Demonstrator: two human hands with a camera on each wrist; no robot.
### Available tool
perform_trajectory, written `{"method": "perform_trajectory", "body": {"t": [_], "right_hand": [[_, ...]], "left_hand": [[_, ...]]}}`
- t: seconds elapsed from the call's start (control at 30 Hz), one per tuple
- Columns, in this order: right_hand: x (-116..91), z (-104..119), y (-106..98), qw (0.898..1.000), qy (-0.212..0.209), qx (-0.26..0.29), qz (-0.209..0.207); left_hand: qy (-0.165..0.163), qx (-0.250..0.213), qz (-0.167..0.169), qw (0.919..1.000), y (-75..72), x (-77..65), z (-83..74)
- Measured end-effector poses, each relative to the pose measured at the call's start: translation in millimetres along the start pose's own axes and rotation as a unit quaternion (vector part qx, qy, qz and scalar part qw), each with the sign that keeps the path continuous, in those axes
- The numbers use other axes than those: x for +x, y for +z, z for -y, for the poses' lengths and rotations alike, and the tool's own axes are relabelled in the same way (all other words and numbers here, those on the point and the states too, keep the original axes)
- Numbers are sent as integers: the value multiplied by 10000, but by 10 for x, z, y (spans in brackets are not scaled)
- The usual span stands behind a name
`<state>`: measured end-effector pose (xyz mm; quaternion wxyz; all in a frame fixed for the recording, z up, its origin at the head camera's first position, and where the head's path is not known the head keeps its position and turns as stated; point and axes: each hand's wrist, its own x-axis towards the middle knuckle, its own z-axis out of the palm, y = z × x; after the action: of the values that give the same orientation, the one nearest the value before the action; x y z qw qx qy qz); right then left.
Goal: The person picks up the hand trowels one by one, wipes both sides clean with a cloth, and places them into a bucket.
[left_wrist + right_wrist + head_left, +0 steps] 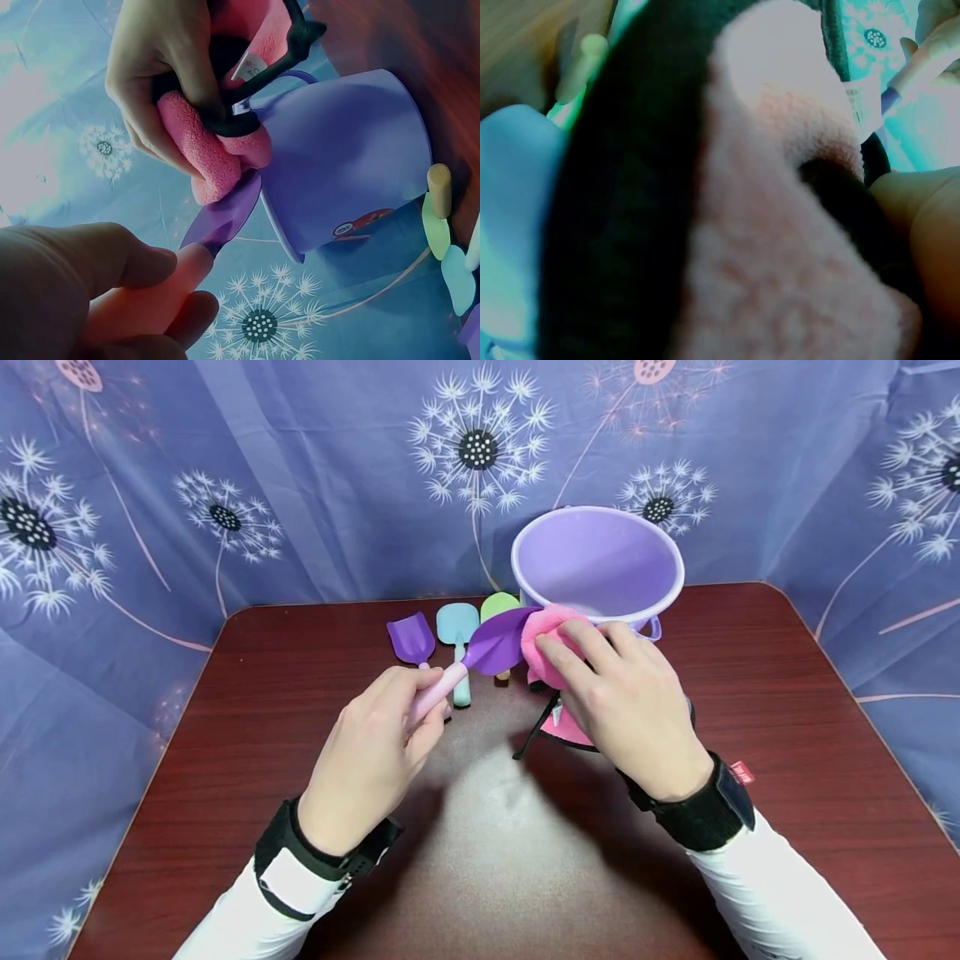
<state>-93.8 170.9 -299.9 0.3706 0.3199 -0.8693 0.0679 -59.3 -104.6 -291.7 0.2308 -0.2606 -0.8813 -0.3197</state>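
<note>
Though unreadable, label [863, 109] on pink cloth [196, 146]

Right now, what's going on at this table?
A person's left hand holds a purple toy shovel by its pink handle while the right hand grips a bunched pink cloth against the blade. A purple bucket stands beyond; another purple shovel, a light-blue shovel and a green-headed tool lie left of it.

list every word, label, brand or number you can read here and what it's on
No text is readable.
Round-rimmed purple plastic bucket: red label, print too small.
Pink fluffy cloth with black edging: white tag, print too blurred.
Black right wristband: small red tag, pale lettering too small.
</note>
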Motion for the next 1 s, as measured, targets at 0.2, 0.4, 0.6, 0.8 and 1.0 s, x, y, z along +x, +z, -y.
{"method": "perform_trajectory", "body": {"t": [0.2,0.4,0.6,0.8,1.0], "right_hand": [[1,-17,-17,9999,136,-49,-87],[-15,29,18,9999,-88,68,24],[-56,111,58,9989,-318,34,356],[-75,220,74,9958,-459,33,796],[-74,289,78,9941,-628,218,853]], "left_hand": [[7,-99,-62,9999,4,-4,9],[-120,-180,-68,9997,38,-2,8],[-74,-171,-119,9998,69,-4,3],[-55,-157,-146,9998,91,-3,-12],[-55,-185,-131,9997,110,-18,-8]]}}
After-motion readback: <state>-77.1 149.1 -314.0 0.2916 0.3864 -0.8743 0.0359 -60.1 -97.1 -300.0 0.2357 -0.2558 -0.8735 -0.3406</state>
